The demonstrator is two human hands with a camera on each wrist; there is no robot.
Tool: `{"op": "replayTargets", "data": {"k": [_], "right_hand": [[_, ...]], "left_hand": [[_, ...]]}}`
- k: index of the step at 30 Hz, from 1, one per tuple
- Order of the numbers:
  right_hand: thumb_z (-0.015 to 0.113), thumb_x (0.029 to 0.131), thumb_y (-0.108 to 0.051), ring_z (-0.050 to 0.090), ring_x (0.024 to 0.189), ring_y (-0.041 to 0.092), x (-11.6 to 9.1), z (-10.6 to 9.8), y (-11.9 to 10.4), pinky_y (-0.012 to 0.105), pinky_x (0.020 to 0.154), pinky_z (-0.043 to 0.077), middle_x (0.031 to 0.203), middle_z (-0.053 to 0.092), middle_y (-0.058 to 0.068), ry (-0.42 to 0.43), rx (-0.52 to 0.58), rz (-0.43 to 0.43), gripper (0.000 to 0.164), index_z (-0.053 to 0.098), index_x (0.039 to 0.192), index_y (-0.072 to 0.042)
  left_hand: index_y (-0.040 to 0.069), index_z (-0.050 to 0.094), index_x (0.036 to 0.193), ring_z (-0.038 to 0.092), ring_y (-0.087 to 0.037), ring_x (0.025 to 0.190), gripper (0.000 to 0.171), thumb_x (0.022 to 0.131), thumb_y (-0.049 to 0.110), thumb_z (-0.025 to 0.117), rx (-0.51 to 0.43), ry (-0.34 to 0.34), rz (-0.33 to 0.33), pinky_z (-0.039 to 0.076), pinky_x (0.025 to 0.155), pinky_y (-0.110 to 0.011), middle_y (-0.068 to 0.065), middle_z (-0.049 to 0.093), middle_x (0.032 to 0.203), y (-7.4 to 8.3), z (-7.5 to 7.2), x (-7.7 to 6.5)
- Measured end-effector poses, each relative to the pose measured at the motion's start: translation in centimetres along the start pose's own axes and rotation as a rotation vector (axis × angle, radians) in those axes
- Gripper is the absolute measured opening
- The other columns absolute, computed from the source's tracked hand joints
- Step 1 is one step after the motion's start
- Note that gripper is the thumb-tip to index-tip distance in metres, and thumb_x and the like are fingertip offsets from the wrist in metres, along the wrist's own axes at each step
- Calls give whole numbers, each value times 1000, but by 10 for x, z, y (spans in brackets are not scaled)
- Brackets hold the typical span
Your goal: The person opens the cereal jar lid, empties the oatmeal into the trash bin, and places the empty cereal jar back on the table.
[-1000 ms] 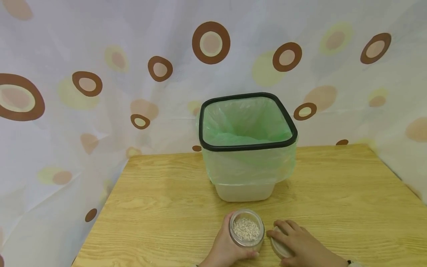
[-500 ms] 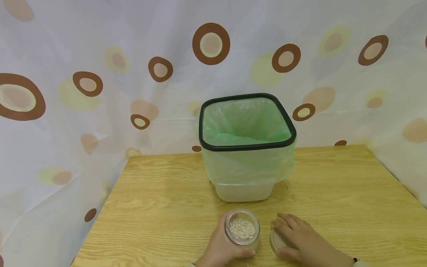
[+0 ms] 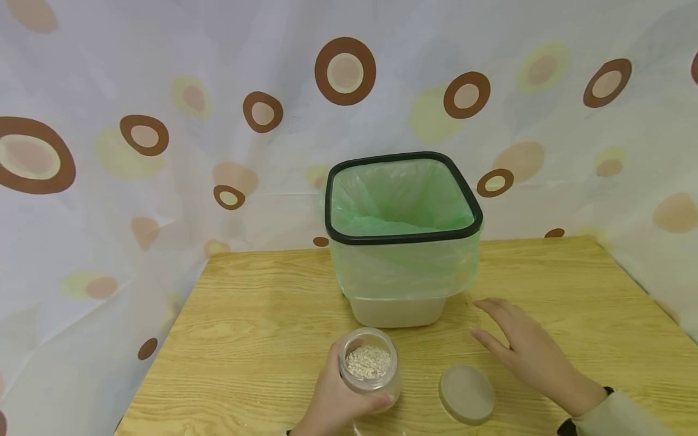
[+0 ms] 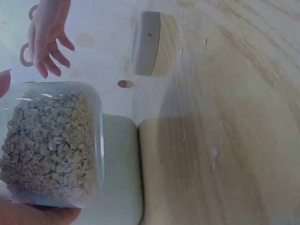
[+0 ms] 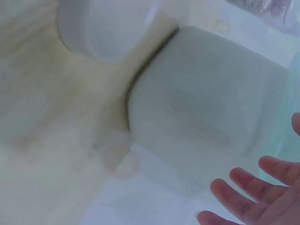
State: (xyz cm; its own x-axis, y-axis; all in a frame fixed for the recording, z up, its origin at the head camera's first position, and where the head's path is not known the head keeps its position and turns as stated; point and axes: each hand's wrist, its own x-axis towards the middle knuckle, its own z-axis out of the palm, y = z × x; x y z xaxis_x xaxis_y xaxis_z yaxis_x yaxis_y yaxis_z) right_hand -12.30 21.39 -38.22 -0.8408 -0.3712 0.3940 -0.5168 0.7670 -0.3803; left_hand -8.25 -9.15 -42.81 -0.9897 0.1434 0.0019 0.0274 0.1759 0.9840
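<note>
My left hand (image 3: 332, 393) grips a clear jar (image 3: 390, 384) from its left side. Pale flakes that look like rolled oats (image 3: 368, 362) lie inside, below the uncovered mouth. In the left wrist view the jar (image 4: 51, 140) hangs a little above the tabletop. A round beige lid (image 3: 467, 393) lies flat on the table to the jar's right. Beyond it my right hand (image 3: 531, 351) is in the air with nothing in it, fingers extended and thumb apart. The right wrist view shows these spread fingers (image 5: 239, 187) near the bin's side.
Behind the hands stands a white bin (image 3: 398, 313) with a black rim (image 3: 403, 239) and a green bag (image 3: 403, 206) lining it. Small crumbs (image 4: 215, 157) dot the wooden table (image 3: 262, 327). A patterned sheet (image 3: 294, 157) rises at the back and sides.
My right hand has let go of the lid, leaving it on the table, and moved up and to the right. My left hand has carried the jar leftward and slightly farther forward.
</note>
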Motion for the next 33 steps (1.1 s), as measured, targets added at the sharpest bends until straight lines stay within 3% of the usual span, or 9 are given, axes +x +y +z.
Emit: {"op": "replayTargets", "data": {"k": [3,12,22,29,33], "right_hand": [[63,96,-24,52,113,47,9,-12,-2,62,87,43,123,55,26,-37,20,42,45,53,128,6],[59,98,-28,49,116,48,21,-24,-5,64,89,41,127,52,28,-69,7,51,51,49,133,7],[59,98,-28,47,117,50,23,-29,-6,64,91,39,128,51,31,-59,6,58,52,48,134,9],[58,99,-26,36,126,54,27,-35,-6,67,95,32,140,40,34,-28,71,55,64,32,146,9],[57,99,-24,35,127,54,31,-38,-6,67,95,31,142,36,35,7,98,41,67,25,148,10]], "left_hand": [[10,40,140,47,-27,123,99,57,26,94,41,28,54,32,103,-54,-8,51,135,6,-6,-4],[10,40,140,44,-28,127,97,60,23,93,61,100,125,33,103,-54,-4,51,135,23,-21,-8],[11,41,140,44,-28,127,97,59,21,93,56,161,135,35,103,-53,-6,51,135,32,-30,-9],[4,42,137,46,-30,125,94,60,16,93,110,191,212,34,102,-54,-9,52,133,39,-41,-2],[1,42,136,46,-31,124,93,60,13,93,126,205,209,35,102,-54,-10,53,132,43,-49,1]]}}
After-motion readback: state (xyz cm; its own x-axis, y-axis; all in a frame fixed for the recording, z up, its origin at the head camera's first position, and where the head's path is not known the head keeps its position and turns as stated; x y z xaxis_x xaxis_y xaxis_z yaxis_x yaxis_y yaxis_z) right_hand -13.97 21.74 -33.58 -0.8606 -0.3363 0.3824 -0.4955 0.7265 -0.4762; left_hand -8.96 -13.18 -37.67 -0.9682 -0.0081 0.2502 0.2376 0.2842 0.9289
